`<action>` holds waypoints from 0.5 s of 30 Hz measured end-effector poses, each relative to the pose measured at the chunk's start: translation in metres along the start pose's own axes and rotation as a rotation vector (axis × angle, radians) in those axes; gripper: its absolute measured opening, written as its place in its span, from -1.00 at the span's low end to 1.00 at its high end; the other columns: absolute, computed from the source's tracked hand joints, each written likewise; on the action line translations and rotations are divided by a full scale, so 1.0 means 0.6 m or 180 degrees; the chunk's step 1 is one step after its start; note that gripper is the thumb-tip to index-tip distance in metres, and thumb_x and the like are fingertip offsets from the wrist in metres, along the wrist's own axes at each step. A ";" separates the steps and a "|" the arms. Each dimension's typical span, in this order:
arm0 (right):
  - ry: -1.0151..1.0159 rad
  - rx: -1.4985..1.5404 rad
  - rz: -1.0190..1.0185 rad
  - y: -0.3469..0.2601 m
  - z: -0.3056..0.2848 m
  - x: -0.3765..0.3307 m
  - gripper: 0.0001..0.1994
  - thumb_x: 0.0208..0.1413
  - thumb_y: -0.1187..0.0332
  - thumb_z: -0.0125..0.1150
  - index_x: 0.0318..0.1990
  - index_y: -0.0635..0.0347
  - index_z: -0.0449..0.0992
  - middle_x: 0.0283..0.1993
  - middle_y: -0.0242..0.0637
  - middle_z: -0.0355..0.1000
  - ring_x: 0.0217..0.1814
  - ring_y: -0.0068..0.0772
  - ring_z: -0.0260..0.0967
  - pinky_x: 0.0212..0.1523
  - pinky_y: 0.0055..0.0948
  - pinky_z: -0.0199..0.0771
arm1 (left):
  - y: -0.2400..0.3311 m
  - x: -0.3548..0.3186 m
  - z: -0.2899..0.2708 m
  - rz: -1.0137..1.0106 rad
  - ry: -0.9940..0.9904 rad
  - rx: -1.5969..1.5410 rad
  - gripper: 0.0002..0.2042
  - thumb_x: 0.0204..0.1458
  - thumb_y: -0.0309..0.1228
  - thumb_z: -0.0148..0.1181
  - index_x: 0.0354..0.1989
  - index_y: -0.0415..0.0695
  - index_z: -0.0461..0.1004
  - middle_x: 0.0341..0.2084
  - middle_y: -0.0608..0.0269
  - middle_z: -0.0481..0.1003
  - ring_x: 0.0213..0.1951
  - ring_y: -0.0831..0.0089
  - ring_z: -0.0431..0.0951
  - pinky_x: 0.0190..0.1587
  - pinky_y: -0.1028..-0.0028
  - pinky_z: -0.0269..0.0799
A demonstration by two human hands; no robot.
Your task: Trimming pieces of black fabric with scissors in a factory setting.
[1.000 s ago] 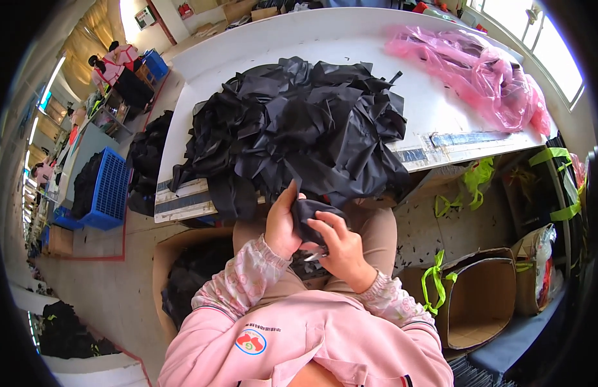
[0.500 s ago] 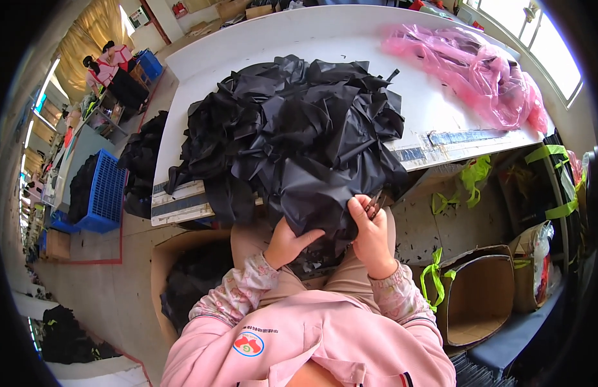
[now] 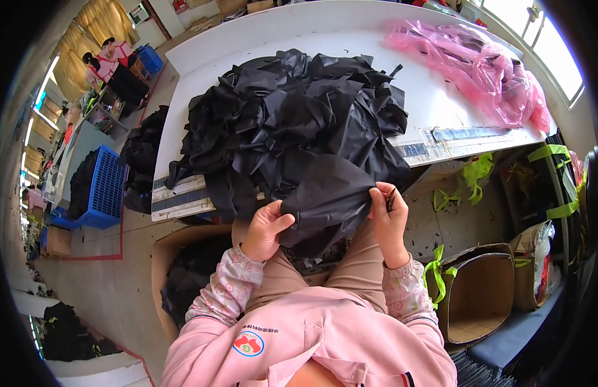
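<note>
A piece of thin black fabric is stretched between my hands over my lap, in front of the table edge. My left hand pinches its left edge between thumb and fingers. At the upper right corner, my right hand grips the fabric with thumb and forefinger. A small dark tool, which looks like thread snips, is tucked in the right hand's fingers, mostly hidden. Just beyond lies a big crumpled heap of black fabric pieces on the white table.
Pink plastic sheeting lies on the table's right. Open cardboard boxes stand low at the right and by my left leg, the latter with black fabric inside. A blue crate sits at the left. Two people work far left.
Both hands have moved apart, the left to the left and slightly up, the right to the right. The fabric piece is now spread wider between them.
</note>
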State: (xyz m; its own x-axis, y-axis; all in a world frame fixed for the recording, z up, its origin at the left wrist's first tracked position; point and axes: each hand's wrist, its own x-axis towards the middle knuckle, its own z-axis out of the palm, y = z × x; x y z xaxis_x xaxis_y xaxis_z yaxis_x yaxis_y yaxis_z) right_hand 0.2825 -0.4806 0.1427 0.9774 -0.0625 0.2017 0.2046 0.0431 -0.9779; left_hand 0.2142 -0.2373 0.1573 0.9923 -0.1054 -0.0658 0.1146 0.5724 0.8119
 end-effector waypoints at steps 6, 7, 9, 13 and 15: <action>-0.0580 0.0398 0.0614 -0.026 -0.006 -0.006 -0.73 0.19 0.39 0.18 0.01 0.27 0.39 -0.43 -0.45 0.46 -0.48 -0.79 0.26 -0.48 -0.73 0.22 | 0.001 0.003 0.009 0.0618 0.0230 0.0726 -0.80 0.07 -0.52 0.25 -0.12 -0.19 0.50 -0.24 0.38 0.55 -0.20 0.63 0.49 -0.02 0.57 0.39; -0.0769 0.0620 0.0665 -0.030 -0.002 -0.015 -0.67 0.19 0.40 0.18 0.07 0.26 0.33 -0.37 -0.42 0.49 -0.45 -0.78 0.28 -0.44 -0.73 0.26 | -0.002 0.008 0.013 0.0805 0.0313 0.0846 -0.78 0.08 -0.51 0.25 -0.10 -0.20 0.48 -0.22 0.38 0.53 -0.19 0.64 0.48 -0.02 0.57 0.38; -0.1023 0.0482 0.0331 -0.004 0.024 -0.042 -0.55 0.10 0.44 0.26 0.13 0.21 0.26 -0.26 -0.35 0.51 -0.35 -0.72 0.33 -0.32 -0.68 0.32 | -0.010 0.009 0.024 0.0816 0.0338 0.0970 -0.75 0.12 -0.50 0.21 -0.03 -0.20 0.43 -0.16 0.38 0.50 -0.15 0.64 0.45 -0.01 0.58 0.34; -0.1232 0.0462 0.0710 0.012 0.043 -0.064 -0.52 0.08 0.50 0.28 0.14 0.19 0.24 -0.30 -0.38 0.49 -0.34 -0.70 0.32 -0.29 -0.68 0.33 | -0.023 0.006 0.032 0.0704 0.0381 0.1114 -0.71 0.17 -0.46 0.14 0.06 -0.19 0.37 -0.09 0.35 0.47 -0.09 0.60 0.44 0.04 0.58 0.31; -0.1191 0.0565 0.0777 0.015 0.040 -0.058 -0.55 0.14 0.53 0.20 0.16 0.22 0.21 -0.28 -0.38 0.45 -0.31 -0.67 0.36 -0.27 -0.70 0.35 | -0.025 0.008 0.041 0.0590 0.0433 0.0718 -0.72 0.17 -0.46 0.14 0.04 -0.20 0.38 -0.08 0.34 0.47 -0.08 0.59 0.44 0.06 0.57 0.31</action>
State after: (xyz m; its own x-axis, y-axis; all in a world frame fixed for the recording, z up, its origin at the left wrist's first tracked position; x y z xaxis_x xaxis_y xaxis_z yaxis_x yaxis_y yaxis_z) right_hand 0.2518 -0.4543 0.1280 0.9431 0.3324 0.0053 -0.0592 0.1834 -0.9813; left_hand 0.2161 -0.2662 0.1588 0.9943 0.1024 0.0306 -0.0671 0.3753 0.9245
